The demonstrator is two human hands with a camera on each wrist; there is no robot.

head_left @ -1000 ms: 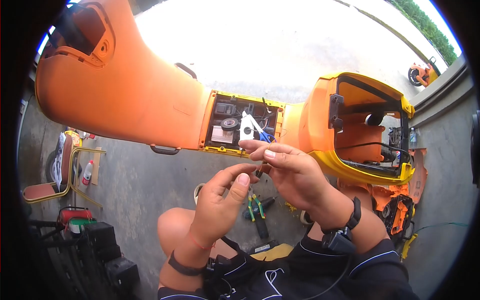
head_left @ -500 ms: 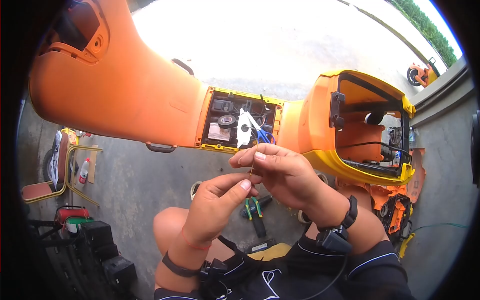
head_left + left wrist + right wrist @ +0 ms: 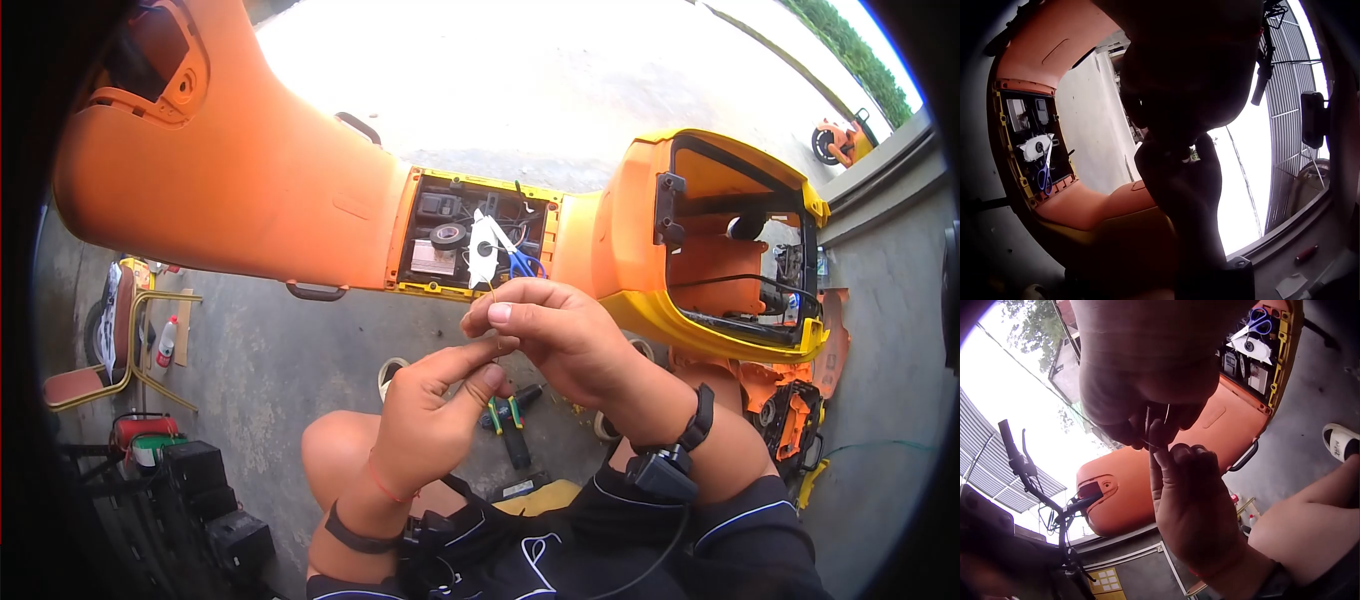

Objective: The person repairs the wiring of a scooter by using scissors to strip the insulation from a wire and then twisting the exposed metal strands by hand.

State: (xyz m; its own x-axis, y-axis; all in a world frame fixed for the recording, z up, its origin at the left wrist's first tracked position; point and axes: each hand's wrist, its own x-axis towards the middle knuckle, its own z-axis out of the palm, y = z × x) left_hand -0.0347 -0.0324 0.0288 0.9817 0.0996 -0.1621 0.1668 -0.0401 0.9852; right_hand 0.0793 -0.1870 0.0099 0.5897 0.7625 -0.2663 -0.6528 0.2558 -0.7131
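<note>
In the head view both hands meet in front of the orange vehicle body. My right hand (image 3: 565,335) pinches a thin yellowish wire (image 3: 491,291) between thumb and forefinger, and a short length sticks up past the fingertips. Just below it, the left hand (image 3: 430,405) has thumb and forefinger together at the wire's lower part, mostly hidden by fingers. A thin strand (image 3: 1147,416) shows between the two hands in the right wrist view. In the left wrist view the hands are dark silhouettes. Beyond them, blue-handled scissors (image 3: 524,263) lie on a white piece (image 3: 484,262).
An open compartment in the orange body (image 3: 290,190) holds a tape roll (image 3: 449,236), wiring and a silver box (image 3: 433,258). Green-handled pliers (image 3: 497,414) lie on the floor below the hands. Black boxes (image 3: 240,545) and a chair (image 3: 140,350) stand at left.
Both hands have shifted slightly left in the head view. The wire, seen stretched between the fingers half a second ago, is now largely covered by them.
</note>
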